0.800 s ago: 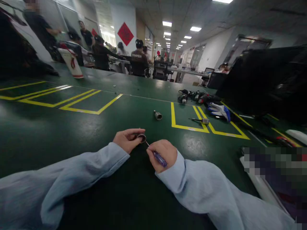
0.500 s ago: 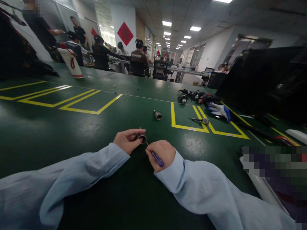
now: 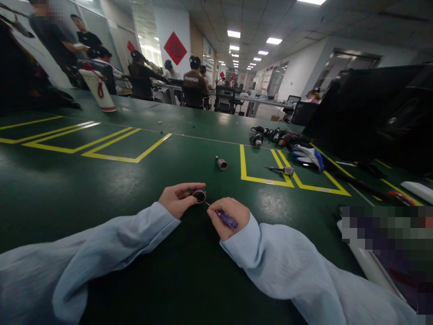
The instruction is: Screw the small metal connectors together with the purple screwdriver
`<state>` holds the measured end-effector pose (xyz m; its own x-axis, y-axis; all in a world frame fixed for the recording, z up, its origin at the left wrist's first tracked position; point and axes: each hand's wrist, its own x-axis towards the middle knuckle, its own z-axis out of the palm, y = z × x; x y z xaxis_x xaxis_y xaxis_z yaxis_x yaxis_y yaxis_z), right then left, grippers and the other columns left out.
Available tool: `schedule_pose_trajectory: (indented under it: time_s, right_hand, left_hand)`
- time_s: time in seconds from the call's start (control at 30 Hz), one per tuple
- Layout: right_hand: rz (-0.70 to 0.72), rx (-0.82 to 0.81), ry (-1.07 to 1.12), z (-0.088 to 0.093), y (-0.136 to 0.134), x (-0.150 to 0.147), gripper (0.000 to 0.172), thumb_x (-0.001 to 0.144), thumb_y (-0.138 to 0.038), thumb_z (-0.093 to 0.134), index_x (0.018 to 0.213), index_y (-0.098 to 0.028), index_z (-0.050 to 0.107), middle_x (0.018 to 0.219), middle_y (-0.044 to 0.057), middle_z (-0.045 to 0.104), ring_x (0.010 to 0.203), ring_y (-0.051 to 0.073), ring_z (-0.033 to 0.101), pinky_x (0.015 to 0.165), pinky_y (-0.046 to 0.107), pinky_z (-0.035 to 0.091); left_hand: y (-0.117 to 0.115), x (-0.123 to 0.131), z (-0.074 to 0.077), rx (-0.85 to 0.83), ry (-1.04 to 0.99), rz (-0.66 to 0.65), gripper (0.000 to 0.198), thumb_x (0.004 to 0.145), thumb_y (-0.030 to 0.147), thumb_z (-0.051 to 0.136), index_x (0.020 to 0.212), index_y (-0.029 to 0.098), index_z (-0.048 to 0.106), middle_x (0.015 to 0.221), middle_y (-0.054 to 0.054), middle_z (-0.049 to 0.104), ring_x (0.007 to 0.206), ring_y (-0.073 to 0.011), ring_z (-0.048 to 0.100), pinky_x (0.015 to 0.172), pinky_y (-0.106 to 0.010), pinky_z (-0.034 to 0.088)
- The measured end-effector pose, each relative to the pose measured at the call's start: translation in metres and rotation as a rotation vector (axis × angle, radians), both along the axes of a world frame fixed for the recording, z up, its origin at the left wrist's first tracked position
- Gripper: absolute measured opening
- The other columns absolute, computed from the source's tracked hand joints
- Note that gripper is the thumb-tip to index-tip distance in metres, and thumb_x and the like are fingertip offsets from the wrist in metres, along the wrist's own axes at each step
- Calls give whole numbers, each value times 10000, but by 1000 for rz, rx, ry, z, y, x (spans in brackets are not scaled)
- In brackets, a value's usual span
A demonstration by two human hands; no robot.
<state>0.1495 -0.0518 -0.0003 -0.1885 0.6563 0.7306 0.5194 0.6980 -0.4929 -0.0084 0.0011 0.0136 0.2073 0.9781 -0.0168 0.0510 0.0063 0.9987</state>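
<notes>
Small ring part: shiny metal. Screwdriver handle: glossy purple plastic. Table: smooth, glossy green. Sleeves: matt cloth.

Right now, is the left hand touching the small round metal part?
Touching. The head view shows the left hand pinching the small round metal part between thumb and forefinger, with no gap.

In my right hand the purple screwdriver now lies flatter, and my left hand has rolled the small metal ring slightly.
</notes>
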Motion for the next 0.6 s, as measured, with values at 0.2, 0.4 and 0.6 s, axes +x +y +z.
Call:
schedule_pose_trajectory:
  time_s: [0.2, 0.4, 0.6]
  right_hand:
    - [17, -27, 30, 2, -1, -1, 75, 738, -168, 512, 679, -177, 558, 630, 13, 614, 592, 122, 555, 589, 246, 436]
    - [29, -2, -27, 2, -2, -1, 74, 743, -178, 502, 690, -184, 553, 638, 18, 614, 606, 129, 561, 601, 257, 437]
    - [23, 4, -64, 2, -2, -1, 67, 747, -179, 500, 700, -181, 549, 652, 20, 620, 609, 129, 558, 618, 259, 435]
  left_hand:
    - [0, 0, -3, 10, -8, -3, 416, 486, 118, 671, 902, 120, 658, 824, -66, 702, 823, -214, 643, 861, -349, 467]
    - [-1, 4, -9, 66, -53, 50, 352, 517, 123, 641, 868, 124, 661, 808, -59, 701, 789, -199, 648, 833, -343, 482]
    - [1, 5, -14, 120, -90, 72, 262, 493, 118, 644, 754, 118, 662, 947, -94, 669, 802, -210, 642, 822, -375, 490]
